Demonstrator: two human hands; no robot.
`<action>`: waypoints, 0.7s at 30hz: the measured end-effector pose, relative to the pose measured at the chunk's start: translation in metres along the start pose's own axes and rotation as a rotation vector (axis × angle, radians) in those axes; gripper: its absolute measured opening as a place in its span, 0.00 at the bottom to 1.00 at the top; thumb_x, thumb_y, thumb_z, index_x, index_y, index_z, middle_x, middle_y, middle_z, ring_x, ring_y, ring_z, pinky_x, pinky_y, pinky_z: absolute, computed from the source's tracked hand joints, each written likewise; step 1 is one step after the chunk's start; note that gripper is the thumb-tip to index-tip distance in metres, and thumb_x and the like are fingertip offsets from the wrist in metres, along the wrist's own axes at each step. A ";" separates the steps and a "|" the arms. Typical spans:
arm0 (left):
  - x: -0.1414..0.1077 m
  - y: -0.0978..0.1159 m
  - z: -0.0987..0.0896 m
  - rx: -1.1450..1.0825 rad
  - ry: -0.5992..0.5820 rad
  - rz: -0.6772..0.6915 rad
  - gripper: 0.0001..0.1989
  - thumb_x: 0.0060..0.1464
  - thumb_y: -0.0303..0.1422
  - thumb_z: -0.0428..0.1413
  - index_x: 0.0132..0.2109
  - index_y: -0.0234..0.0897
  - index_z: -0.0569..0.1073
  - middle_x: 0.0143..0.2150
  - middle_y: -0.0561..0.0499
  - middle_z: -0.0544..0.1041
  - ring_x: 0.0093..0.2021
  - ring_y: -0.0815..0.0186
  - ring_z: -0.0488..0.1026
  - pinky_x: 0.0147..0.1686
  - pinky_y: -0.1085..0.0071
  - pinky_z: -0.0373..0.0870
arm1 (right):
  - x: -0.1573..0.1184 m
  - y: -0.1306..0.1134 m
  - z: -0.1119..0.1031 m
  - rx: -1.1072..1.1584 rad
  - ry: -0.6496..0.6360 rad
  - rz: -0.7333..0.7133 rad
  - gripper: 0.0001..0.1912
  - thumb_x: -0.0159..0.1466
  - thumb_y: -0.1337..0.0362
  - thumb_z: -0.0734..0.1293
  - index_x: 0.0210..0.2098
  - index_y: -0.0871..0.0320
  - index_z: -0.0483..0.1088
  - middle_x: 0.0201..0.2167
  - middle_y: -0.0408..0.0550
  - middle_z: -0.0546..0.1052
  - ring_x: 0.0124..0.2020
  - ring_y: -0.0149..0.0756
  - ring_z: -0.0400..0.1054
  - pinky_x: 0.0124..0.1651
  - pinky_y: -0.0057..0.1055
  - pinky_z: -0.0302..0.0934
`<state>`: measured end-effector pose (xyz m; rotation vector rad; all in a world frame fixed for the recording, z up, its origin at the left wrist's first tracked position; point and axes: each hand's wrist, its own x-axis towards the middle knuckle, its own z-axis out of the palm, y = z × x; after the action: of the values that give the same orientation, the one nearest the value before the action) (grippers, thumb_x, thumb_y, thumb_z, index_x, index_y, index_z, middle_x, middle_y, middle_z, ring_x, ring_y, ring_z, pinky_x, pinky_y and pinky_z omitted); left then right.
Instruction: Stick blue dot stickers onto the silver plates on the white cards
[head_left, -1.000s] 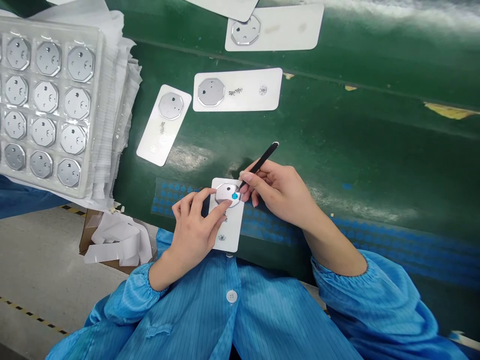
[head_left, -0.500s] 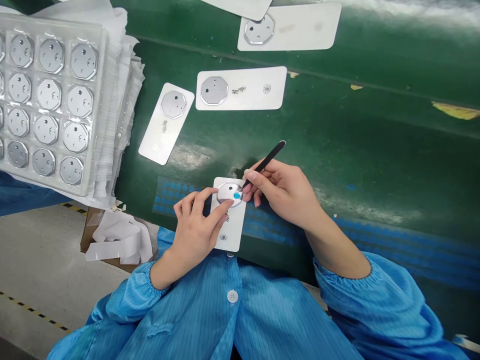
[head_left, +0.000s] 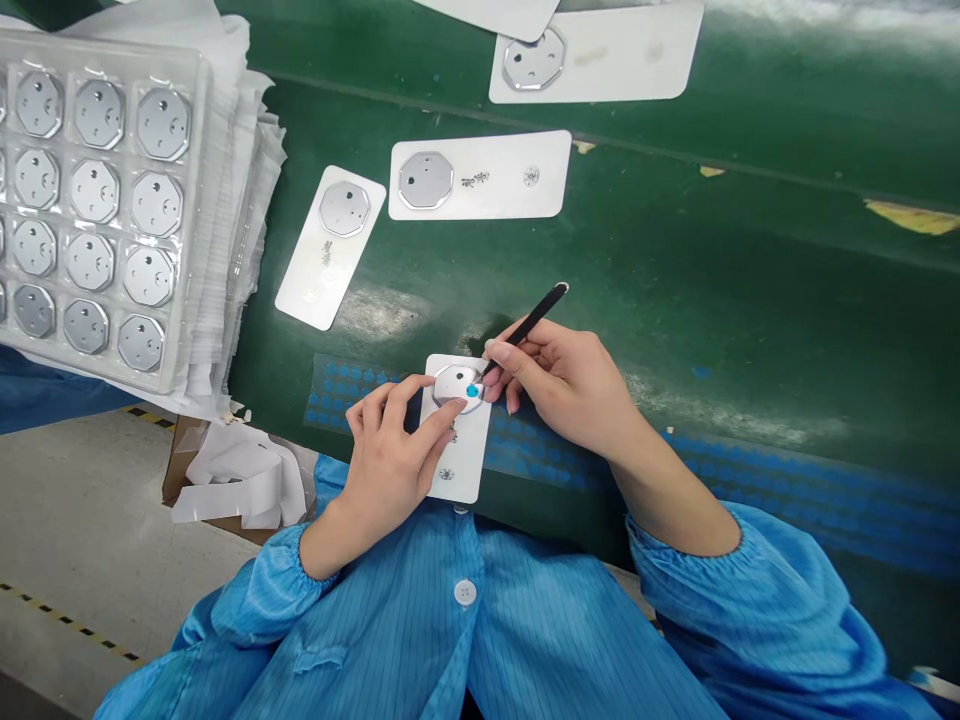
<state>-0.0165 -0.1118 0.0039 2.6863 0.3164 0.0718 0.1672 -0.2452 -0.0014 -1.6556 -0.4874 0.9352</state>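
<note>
A white rectangular panel (head_left: 466, 455) with rounded corners lies at the table's front edge, bearing a silver octagonal plate (head_left: 452, 378). My left hand (head_left: 391, 465) grips this panel between its thumb, pressed on the face, and fingers at the left edge. Held like a pen, a pair of black tweezers (head_left: 534, 318) is in my right hand (head_left: 562, 385). Their tip meets a small blue round sticker (head_left: 473, 391) on the plate's right side. Whether the tip still pinches the sticker is too small to tell. Beneath the panel runs a clear strip of blue dots (head_left: 349, 385).
A clear plastic tray (head_left: 184, 300) of octagonal plates rests on stacked white sheets (head_left: 240, 200) at left. Beyond my hands lie two white panels (head_left: 296, 285) (head_left: 517, 195), and overlapping panels (head_left: 630, 60) farther back. Below the table, a cardboard box (head_left: 176, 470) holds white strips.
The overlapping panels at the far edge have shifted a little to the right. My hands, the tweezers and the held panel stay almost in place.
</note>
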 end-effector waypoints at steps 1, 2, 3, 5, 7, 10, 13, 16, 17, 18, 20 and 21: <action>0.000 0.000 0.000 0.002 0.000 0.000 0.16 0.70 0.31 0.55 0.60 0.48 0.77 0.65 0.41 0.70 0.61 0.49 0.63 0.54 0.53 0.58 | 0.000 0.000 0.000 -0.004 0.001 -0.001 0.22 0.70 0.43 0.70 0.39 0.57 0.72 0.25 0.46 0.79 0.20 0.35 0.73 0.22 0.30 0.70; 0.000 0.000 0.000 0.004 0.001 0.001 0.16 0.70 0.32 0.55 0.60 0.48 0.77 0.65 0.41 0.70 0.61 0.49 0.63 0.54 0.53 0.58 | 0.000 0.001 0.000 -0.007 0.000 -0.003 0.22 0.70 0.43 0.70 0.39 0.57 0.72 0.25 0.46 0.79 0.20 0.35 0.73 0.22 0.30 0.70; 0.000 0.000 0.000 0.005 0.002 0.002 0.16 0.70 0.32 0.55 0.60 0.48 0.77 0.65 0.41 0.70 0.61 0.49 0.63 0.54 0.53 0.58 | 0.000 0.001 0.000 -0.008 0.000 -0.005 0.22 0.70 0.43 0.69 0.39 0.57 0.72 0.25 0.46 0.79 0.20 0.35 0.73 0.22 0.30 0.69; 0.000 0.000 0.001 0.007 0.003 0.004 0.16 0.70 0.32 0.55 0.60 0.47 0.77 0.65 0.41 0.70 0.61 0.49 0.63 0.53 0.53 0.58 | 0.000 0.001 0.000 -0.012 -0.004 -0.007 0.21 0.70 0.44 0.69 0.39 0.57 0.72 0.25 0.46 0.80 0.21 0.35 0.74 0.22 0.29 0.69; 0.000 0.000 0.001 0.011 0.003 0.007 0.16 0.70 0.31 0.55 0.60 0.47 0.77 0.65 0.41 0.69 0.61 0.49 0.62 0.53 0.53 0.58 | 0.000 0.002 0.000 -0.016 -0.007 -0.011 0.21 0.71 0.44 0.69 0.39 0.57 0.72 0.26 0.46 0.80 0.21 0.34 0.74 0.22 0.29 0.69; -0.001 0.001 0.000 0.048 -0.028 0.018 0.18 0.71 0.30 0.54 0.63 0.49 0.76 0.66 0.41 0.67 0.61 0.48 0.62 0.53 0.52 0.58 | 0.000 0.002 -0.001 -0.016 -0.009 -0.018 0.20 0.71 0.45 0.69 0.40 0.57 0.72 0.25 0.45 0.79 0.21 0.34 0.73 0.22 0.29 0.69; 0.000 0.003 -0.001 0.120 -0.093 0.018 0.22 0.70 0.30 0.53 0.67 0.53 0.71 0.68 0.41 0.65 0.63 0.46 0.61 0.54 0.50 0.59 | 0.000 0.003 0.000 -0.012 -0.013 -0.021 0.21 0.71 0.44 0.69 0.40 0.57 0.72 0.26 0.46 0.79 0.22 0.35 0.74 0.23 0.30 0.69; -0.001 0.006 -0.001 0.190 -0.118 0.007 0.24 0.70 0.30 0.54 0.69 0.54 0.68 0.69 0.41 0.65 0.63 0.46 0.61 0.54 0.50 0.60 | 0.000 0.004 0.002 0.007 -0.008 -0.016 0.22 0.69 0.42 0.70 0.39 0.56 0.72 0.25 0.45 0.78 0.21 0.36 0.73 0.23 0.31 0.69; -0.001 0.007 0.000 0.214 -0.117 0.008 0.25 0.70 0.30 0.53 0.70 0.54 0.67 0.69 0.41 0.65 0.63 0.46 0.61 0.54 0.50 0.60 | 0.000 0.004 0.002 0.023 0.000 -0.012 0.22 0.69 0.42 0.70 0.39 0.56 0.71 0.24 0.45 0.78 0.21 0.36 0.73 0.23 0.32 0.69; -0.001 0.008 0.001 0.239 -0.114 0.012 0.26 0.69 0.30 0.53 0.71 0.53 0.66 0.69 0.41 0.65 0.63 0.46 0.62 0.54 0.50 0.60 | -0.001 0.003 0.002 0.036 0.021 -0.015 0.22 0.69 0.41 0.70 0.39 0.55 0.71 0.24 0.44 0.77 0.22 0.37 0.72 0.23 0.33 0.68; -0.003 0.011 0.002 0.287 -0.114 0.026 0.29 0.68 0.28 0.53 0.72 0.51 0.63 0.70 0.40 0.64 0.63 0.46 0.62 0.53 0.51 0.61 | -0.006 0.000 0.001 0.006 0.117 -0.055 0.21 0.71 0.42 0.68 0.37 0.54 0.71 0.25 0.45 0.76 0.24 0.38 0.73 0.26 0.35 0.69; -0.004 0.011 0.003 0.307 -0.115 0.037 0.30 0.68 0.27 0.52 0.73 0.50 0.62 0.70 0.39 0.64 0.63 0.46 0.63 0.53 0.51 0.61 | -0.009 -0.002 0.000 -0.049 0.185 -0.104 0.20 0.72 0.44 0.66 0.37 0.53 0.70 0.27 0.46 0.76 0.27 0.39 0.73 0.30 0.36 0.70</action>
<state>-0.0177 -0.1240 0.0062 2.9850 0.2603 -0.1304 0.1617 -0.2513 0.0031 -1.7251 -0.4688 0.6914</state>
